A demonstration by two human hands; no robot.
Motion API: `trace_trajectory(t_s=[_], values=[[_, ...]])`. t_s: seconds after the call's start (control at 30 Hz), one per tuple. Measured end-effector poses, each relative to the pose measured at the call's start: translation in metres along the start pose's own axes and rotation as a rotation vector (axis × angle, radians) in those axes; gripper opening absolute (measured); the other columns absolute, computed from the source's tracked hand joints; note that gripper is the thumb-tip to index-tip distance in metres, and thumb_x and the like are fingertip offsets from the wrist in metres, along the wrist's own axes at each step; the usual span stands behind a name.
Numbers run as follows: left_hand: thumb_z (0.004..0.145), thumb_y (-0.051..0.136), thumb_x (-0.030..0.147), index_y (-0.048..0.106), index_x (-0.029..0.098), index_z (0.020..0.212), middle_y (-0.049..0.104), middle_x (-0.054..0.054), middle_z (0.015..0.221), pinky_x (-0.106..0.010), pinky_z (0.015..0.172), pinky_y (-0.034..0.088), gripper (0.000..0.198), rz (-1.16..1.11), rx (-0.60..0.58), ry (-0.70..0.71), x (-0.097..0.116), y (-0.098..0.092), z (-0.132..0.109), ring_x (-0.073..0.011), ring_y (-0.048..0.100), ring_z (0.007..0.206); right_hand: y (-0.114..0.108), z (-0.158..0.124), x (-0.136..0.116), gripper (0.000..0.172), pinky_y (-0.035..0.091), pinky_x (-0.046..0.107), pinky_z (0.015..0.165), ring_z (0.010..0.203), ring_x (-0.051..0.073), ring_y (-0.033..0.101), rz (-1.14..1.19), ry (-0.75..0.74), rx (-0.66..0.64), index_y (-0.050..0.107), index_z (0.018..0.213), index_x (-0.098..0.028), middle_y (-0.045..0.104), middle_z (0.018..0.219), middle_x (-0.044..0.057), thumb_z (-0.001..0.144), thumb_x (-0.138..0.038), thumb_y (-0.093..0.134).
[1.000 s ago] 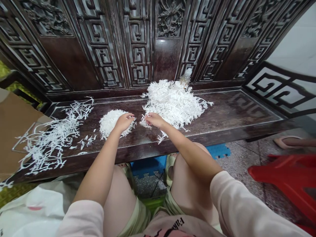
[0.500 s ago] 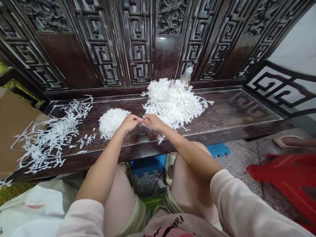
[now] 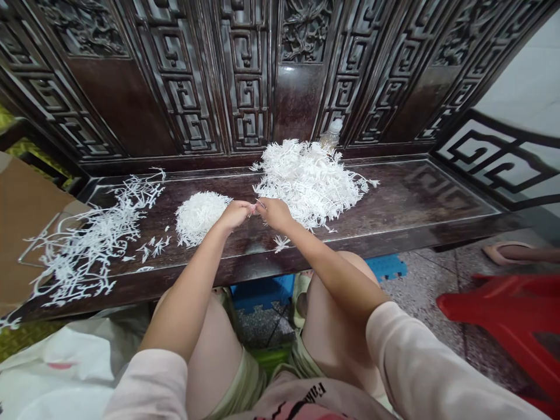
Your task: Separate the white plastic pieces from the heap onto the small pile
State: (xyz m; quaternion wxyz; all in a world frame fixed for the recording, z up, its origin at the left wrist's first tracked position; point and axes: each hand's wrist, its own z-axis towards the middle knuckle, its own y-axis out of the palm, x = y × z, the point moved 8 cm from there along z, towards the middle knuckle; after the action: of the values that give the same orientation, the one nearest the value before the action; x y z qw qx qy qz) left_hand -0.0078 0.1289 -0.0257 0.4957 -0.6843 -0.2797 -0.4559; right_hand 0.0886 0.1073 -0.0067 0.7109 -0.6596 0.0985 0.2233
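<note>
A: Hand status? Clock centred on the fingertips, 12 = away from the wearer.
B: Left hand [image 3: 237,214] and right hand [image 3: 275,213] meet tip to tip over the bench [image 3: 429,198]. Right fingers pinch a small white piece [image 3: 261,204]; only a speck shows. Left fingertips bunched against them; can't tell if they grip it too.
A: Nearby?
B: Small white heap [image 3: 199,219] at 9, just beside the left hand. Big white heap [image 3: 310,181] at 2, right beside the right hand; capped bottle [image 3: 333,133] behind it, between 1 and 2. Loose white sprig [image 3: 281,243] between 4 and 5.
A: Left end?
B: Tangle of white strands [image 3: 105,233] at 9, well out; scattered bits [image 3: 156,248] between it and the small heap. Cardboard [image 3: 30,227] farther out, also 9.
A: Surroundings?
B: Carved backrest [image 3: 301,93] at 12, red stool [image 3: 511,315] at 4, blue mat [image 3: 265,291] below at 6, white bag [image 3: 65,367] between 7 and 8.
</note>
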Motion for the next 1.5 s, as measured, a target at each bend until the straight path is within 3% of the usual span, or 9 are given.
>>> trace_trajectory(t_s=[0.2,0.3,0.4,0.5,0.63,0.8,1.03,1.23,1.5], values=[[0.062,0.055,0.040,0.065,0.017,0.066,0.063,-0.005,0.069,-0.029,0.068,0.038,0.025,0.042,-0.450,0.046,0.011,0.000,-0.029,-0.0169,0.053,0.069,-0.033,0.001,0.094,0.027,0.027,0.024,0.053,0.052,0.008,0.041,0.248,0.461,0.122,0.054,0.070,-0.010,0.057,0.068,0.007,0.082,-0.027,0.036],[0.065,0.052,0.039,0.066,0.019,0.072,0.065,-0.007,0.082,-0.029,0.066,0.038,0.026,0.266,-0.127,-0.111,-0.022,-0.048,-0.025,-0.0202,0.055,0.076,-0.038,-0.002,0.113,0.028,0.029,0.023,0.055,0.048,0.005,0.040,0.340,0.434,0.040,0.054,0.066,-0.008,0.058,0.067,0.007,0.081,-0.025,0.038],[0.068,0.048,0.035,0.065,0.018,0.079,0.065,-0.008,0.090,-0.030,0.064,0.036,0.026,0.533,0.237,-0.286,-0.057,-0.094,-0.023,-0.0235,0.055,0.080,-0.025,-0.003,0.093,0.019,0.033,0.022,0.055,0.050,0.007,0.044,0.484,0.324,-0.096,0.054,0.064,-0.012,0.060,0.068,0.006,0.077,-0.024,0.046],[0.070,0.047,0.033,0.061,0.019,0.093,0.063,-0.009,0.093,-0.032,0.065,0.034,0.030,0.653,0.316,-0.375,-0.078,-0.104,-0.024,-0.0254,0.054,0.083,-0.012,0.000,0.058,0.013,0.035,0.022,0.057,0.053,0.007,0.047,0.595,0.216,-0.168,0.054,0.067,-0.013,0.061,0.070,0.004,0.075,-0.021,0.048],[0.073,0.046,0.038,0.057,0.019,0.099,0.058,-0.013,0.101,-0.035,0.070,0.034,0.034,0.759,0.338,-0.374,-0.078,-0.099,-0.024,-0.0275,0.051,0.089,0.005,0.003,0.035,0.013,0.036,0.021,0.054,0.051,0.007,0.047,0.635,0.180,-0.227,0.053,0.067,-0.014,0.060,0.069,0.003,0.074,-0.023,0.048],[0.077,0.040,0.038,0.057,0.019,0.097,0.055,-0.012,0.100,-0.036,0.077,0.033,0.032,0.754,0.392,-0.171,-0.045,-0.082,-0.017,-0.0261,0.049,0.094,0.011,0.000,0.026,0.017,0.033,0.019,0.052,0.049,0.007,0.044,0.541,0.111,-0.253,0.052,0.061,-0.015,0.051,0.054,-0.002,0.072,-0.027,0.048],[0.072,0.040,0.053,0.060,0.016,0.079,0.060,-0.004,0.079,-0.026,0.067,0.037,0.043,0.162,-0.084,0.054,-0.003,-0.008,-0.010,-0.0161,0.052,0.073,0.006,0.001,0.017,0.018,0.030,0.019,0.053,0.052,0.007,0.041,0.448,0.034,-0.208,0.056,0.066,-0.014,0.046,0.052,-0.004,0.071,-0.029,0.047],[0.067,0.047,0.054,0.053,0.017,0.068,0.052,0.000,0.064,-0.025,0.060,0.034,0.038,0.174,-0.206,0.054,-0.003,0.013,-0.008,-0.0130,0.045,0.061,0.006,0.003,0.013,0.016,0.030,0.019,0.059,0.061,0.009,0.044,0.428,-0.092,-0.192,0.056,0.067,-0.015,0.048,0.059,-0.003,0.071,-0.027,0.046],[0.062,0.056,0.046,0.052,0.016,0.065,0.050,0.002,0.065,-0.025,0.067,0.037,0.031,-0.159,-0.281,-0.060,-0.012,0.018,-0.009,-0.0110,0.046,0.065,0.004,0.002,0.005,0.019,0.029,0.019,0.061,0.064,0.009,0.042,0.395,-0.182,-0.225,0.055,0.069,-0.014,0.048,0.063,-0.003,0.073,-0.030,0.046]])
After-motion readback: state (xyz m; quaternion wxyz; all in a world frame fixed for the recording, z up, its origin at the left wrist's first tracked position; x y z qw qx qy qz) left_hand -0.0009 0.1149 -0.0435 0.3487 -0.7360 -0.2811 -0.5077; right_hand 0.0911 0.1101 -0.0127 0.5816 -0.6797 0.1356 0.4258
